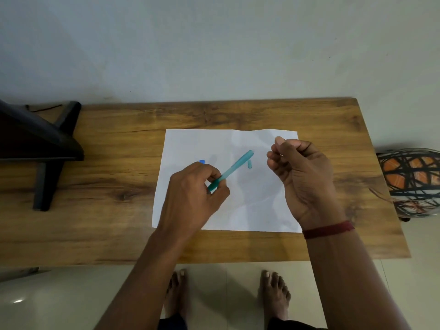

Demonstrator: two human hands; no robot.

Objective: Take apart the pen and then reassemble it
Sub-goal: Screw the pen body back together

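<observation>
pen barrel [235, 168] pinched in left hand [193, 194], angled up-right — right hand [304, 177] raised, curled, hold unclear.

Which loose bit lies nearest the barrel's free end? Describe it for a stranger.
On the wooden table lies a white sheet; over it the left hand holds a teal barrel. Just right of the barrel's far end lies a short teal piece. Unlike the blue piece by the knuckles, it matches the barrel.
</observation>
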